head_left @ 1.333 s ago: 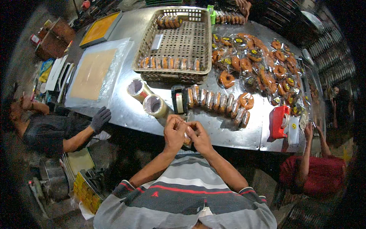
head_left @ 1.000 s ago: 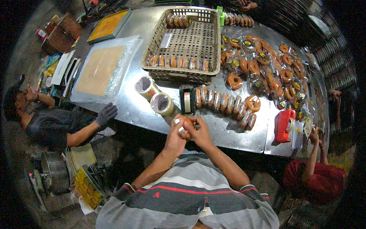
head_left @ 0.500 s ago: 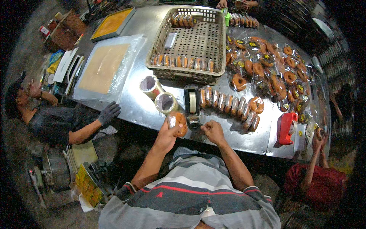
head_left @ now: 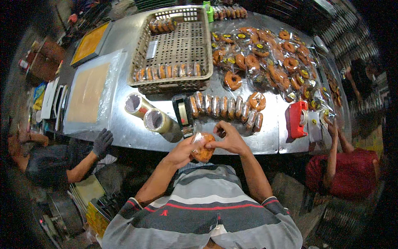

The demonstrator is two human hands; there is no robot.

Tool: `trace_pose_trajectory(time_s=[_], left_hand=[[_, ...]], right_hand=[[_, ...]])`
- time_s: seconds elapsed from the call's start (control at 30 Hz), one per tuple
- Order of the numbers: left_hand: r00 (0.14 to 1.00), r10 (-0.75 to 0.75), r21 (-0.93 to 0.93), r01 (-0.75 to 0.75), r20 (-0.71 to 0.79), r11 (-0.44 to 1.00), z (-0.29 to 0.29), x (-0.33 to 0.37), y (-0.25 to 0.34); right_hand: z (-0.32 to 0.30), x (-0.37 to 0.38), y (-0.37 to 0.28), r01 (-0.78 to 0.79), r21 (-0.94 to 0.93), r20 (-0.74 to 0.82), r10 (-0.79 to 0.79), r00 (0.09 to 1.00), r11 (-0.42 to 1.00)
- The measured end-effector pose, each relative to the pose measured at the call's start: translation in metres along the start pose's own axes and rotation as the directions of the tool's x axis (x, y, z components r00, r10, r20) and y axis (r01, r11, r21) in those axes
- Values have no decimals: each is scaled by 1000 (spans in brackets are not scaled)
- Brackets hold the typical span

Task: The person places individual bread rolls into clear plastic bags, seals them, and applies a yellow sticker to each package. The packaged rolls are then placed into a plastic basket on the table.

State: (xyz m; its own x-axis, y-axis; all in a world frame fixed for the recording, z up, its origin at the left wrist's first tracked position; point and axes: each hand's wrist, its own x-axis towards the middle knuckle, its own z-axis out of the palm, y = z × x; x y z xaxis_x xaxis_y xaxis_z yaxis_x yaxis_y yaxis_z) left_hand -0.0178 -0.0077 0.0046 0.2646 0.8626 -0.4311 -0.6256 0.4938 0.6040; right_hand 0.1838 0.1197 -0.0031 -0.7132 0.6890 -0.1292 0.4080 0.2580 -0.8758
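My left hand (head_left: 181,152) is closed round a ring doughnut in clear plastic wrap (head_left: 202,152), held at the table's near edge. From the other side my right hand (head_left: 232,140) meets it, its thumb pressed on the wrap and its other fingers curled. Whether a bit of tape is between those fingers is too small to tell. Just beyond my left hand is a black tape dispenser (head_left: 182,115). A row of wrapped doughnuts (head_left: 224,106) stands on edge past my hands, one doughnut (head_left: 257,101) lying flatter at its right end.
Two large tape rolls (head_left: 154,120) stand left of the dispenser. Behind is a plastic crate (head_left: 137,83) holding doughnut rows. Many bagged doughnuts (head_left: 286,62) cover the right side, near a red tape dispenser (head_left: 297,120). A gloved co-worker's hand (head_left: 103,143) is left; another person (head_left: 344,172) works right.
My right hand has come over to the wrapped doughnut and now touches it. The doughnut has moved closer to me, turned in my left hand. The view has shifted right.
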Motion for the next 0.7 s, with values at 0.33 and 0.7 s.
trace_pose_trajectory(time_s=[0.33, 0.7], left_hand=[[976, 199, 564, -114, -90, 817, 64, 116, 28], [988, 149, 903, 99, -39, -418, 121, 402, -20]], right_hand=[[-35, -56, 29, -30, 175, -848, 166, 504, 984], [-33, -35, 147, -319, -230, -875, -52, 480, 919]])
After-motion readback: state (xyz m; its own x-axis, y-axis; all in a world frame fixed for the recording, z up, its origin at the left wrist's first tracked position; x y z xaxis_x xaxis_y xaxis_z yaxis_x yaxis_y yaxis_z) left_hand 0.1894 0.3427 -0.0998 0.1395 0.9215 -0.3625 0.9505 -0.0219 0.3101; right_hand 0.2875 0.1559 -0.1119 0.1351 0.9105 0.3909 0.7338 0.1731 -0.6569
